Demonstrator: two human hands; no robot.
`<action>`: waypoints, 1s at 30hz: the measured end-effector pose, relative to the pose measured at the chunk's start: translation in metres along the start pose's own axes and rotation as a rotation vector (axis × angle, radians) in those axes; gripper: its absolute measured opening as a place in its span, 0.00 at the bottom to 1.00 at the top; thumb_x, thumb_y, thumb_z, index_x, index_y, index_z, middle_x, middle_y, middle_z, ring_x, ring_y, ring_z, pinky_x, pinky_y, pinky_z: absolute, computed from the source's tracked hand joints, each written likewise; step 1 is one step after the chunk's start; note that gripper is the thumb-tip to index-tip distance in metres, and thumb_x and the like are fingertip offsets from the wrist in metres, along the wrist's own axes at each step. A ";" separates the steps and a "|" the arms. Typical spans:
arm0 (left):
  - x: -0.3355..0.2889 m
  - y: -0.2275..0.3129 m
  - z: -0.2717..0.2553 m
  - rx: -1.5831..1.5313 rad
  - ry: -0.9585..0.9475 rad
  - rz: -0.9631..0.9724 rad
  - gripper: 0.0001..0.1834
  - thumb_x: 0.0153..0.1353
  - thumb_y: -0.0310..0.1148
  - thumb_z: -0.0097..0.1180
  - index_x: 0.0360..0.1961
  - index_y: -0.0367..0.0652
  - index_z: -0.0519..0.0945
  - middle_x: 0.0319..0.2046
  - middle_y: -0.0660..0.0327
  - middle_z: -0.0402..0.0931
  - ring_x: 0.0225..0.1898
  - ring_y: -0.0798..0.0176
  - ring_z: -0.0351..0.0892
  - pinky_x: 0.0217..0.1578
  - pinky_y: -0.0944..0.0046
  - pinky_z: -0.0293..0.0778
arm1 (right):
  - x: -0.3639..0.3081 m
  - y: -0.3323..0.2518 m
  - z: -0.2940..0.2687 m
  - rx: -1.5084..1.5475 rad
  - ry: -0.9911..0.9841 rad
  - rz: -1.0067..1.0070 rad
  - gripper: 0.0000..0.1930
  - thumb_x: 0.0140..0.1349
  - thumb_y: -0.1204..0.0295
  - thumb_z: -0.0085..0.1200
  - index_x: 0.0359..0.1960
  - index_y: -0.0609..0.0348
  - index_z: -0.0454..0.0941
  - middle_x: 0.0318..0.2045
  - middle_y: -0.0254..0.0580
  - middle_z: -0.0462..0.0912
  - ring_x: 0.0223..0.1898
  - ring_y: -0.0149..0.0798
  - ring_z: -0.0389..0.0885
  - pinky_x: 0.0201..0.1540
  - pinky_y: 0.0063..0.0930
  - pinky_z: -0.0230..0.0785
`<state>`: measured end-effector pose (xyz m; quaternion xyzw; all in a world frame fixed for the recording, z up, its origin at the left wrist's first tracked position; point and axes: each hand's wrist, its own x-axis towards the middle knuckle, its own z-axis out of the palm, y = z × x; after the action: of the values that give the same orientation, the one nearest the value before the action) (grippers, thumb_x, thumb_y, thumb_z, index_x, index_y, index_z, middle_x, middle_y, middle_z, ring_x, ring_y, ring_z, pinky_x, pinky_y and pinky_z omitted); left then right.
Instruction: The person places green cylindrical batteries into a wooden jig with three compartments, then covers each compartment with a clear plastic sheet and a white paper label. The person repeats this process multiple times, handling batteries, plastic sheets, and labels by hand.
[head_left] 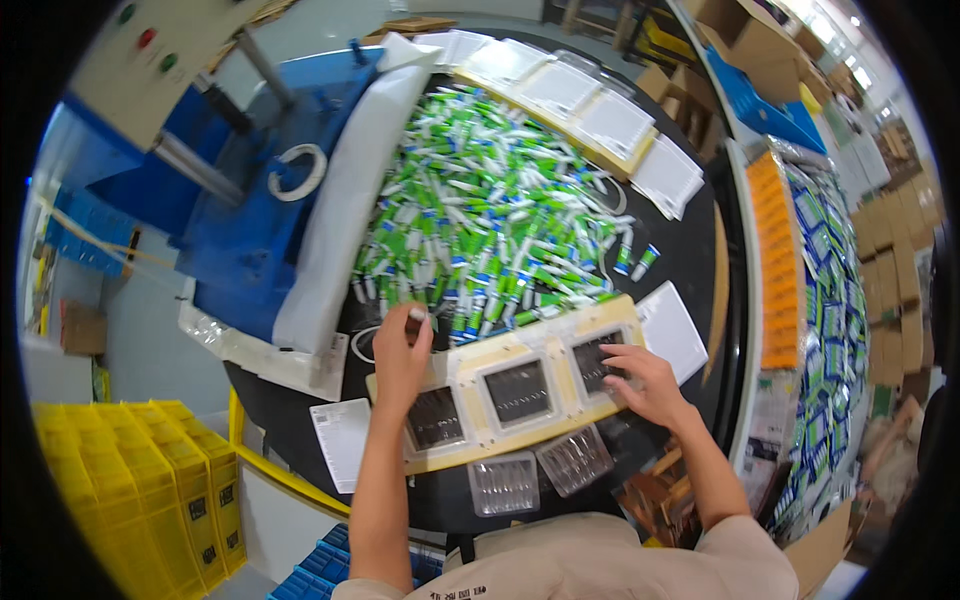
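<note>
My left hand (402, 352) is closed at the near edge of a large heap of small green-and-white tubes (480, 215) with blue caps. A small white tube end (417, 314) shows at its fingertips. Below the heap lies a long cream-coloured fixture (468, 392) with three dark square openings. Over the right-hand opening is my right hand (645, 383), fingers apart and nothing visible in them. Two clear ribbed plastic blister trays (503, 485) (575, 460) rest against the fixture's near side.
White printed cards (343, 440) lie left of the fixture, others (674, 328) to its right. A second fixture with white cards (560, 92) stands behind the heap. A blue machine (250, 230) is at the left, yellow crates (140, 480) lower left. An orange bin edge (778, 265) borders packed tubes at right.
</note>
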<state>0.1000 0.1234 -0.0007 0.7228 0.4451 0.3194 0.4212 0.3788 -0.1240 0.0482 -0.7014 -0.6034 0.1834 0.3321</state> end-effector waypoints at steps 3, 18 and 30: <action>-0.049 0.002 -0.034 -0.535 0.192 -0.236 0.08 0.70 0.25 0.57 0.47 0.35 0.82 0.43 0.60 0.85 0.38 0.72 0.81 0.37 0.68 0.80 | 0.049 -0.028 0.043 0.194 0.197 0.229 0.07 0.63 0.74 0.64 0.39 0.64 0.85 0.37 0.47 0.88 0.35 0.48 0.87 0.39 0.38 0.78; -0.161 -0.001 -0.058 0.098 0.430 0.050 0.14 0.58 0.15 0.60 0.46 0.34 0.85 0.46 0.53 0.85 0.48 0.55 0.85 0.49 0.62 0.79 | 0.125 -0.079 0.172 0.251 0.068 -0.198 0.10 0.57 0.75 0.59 0.39 0.65 0.84 0.36 0.52 0.83 0.39 0.55 0.84 0.40 0.43 0.78; -0.169 -0.026 -0.055 0.535 0.037 0.400 0.20 0.50 0.19 0.60 0.47 0.40 0.85 0.51 0.56 0.84 0.55 0.52 0.82 0.61 0.46 0.74 | 0.050 -0.099 0.205 -0.215 -0.240 -0.758 0.20 0.56 0.76 0.54 0.51 0.77 0.78 0.51 0.55 0.80 0.54 0.48 0.79 0.49 0.35 0.78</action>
<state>-0.0230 -0.0065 -0.0146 0.8749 0.3702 0.2806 0.1370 0.1825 -0.0206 -0.0231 -0.4337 -0.8693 0.0643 0.2281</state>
